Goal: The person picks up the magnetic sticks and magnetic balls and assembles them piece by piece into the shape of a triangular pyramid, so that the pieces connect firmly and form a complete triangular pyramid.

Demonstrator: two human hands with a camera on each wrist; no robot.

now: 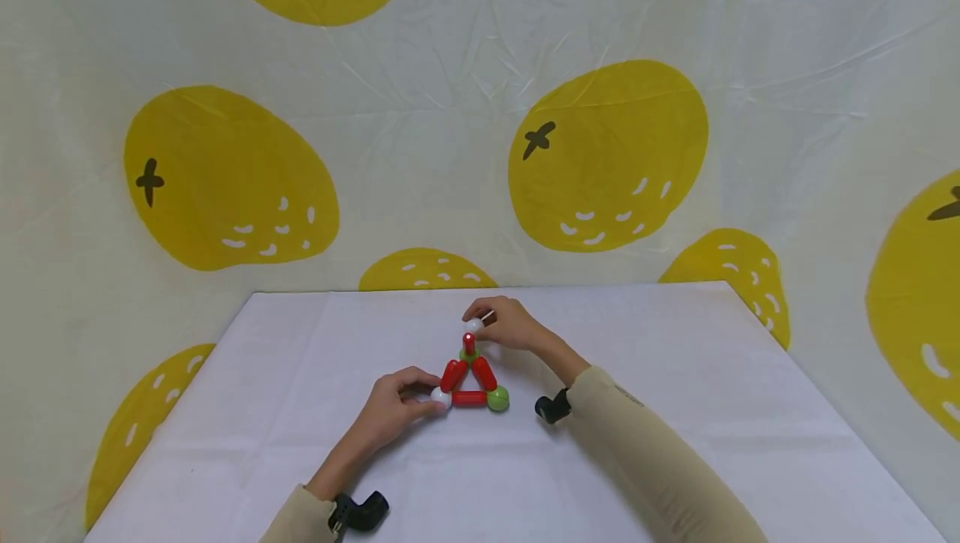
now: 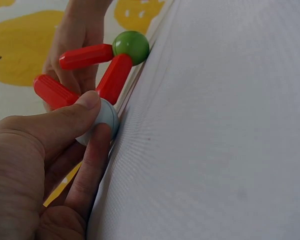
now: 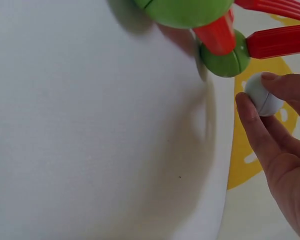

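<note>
Right now the left hand (image 1: 396,406) pinches the white ball (image 1: 441,397) at the near-left corner of a small triangle of red rods (image 1: 469,398) lying on the bench (image 1: 675,443); thumb and forefinger curl round that ball, so this grip is closed on it. The right hand (image 1: 510,324) holds a second white ball (image 1: 474,325) between thumb and fingertips just above the upright red rod (image 1: 468,344), which stands on a green ball at the triangle's far corner. Another green ball (image 1: 497,398) sits at the corner well to the right of the left grip.

What could go wrong, as I judge it: the upright rod looks lightly seated, so a sideways nudge from the ball above it could tip it or pull the far corner out of line. If the left pinch slackens, the whole triangle may slide on the smooth cloth.

Only the head view shows the full triangle and both hands together. The left wrist view shows the thumb (image 2: 70,117) pressed over the ball's top. The right wrist view shows a gap between the held ball and the nearest green ball (image 3: 225,57).
</note>
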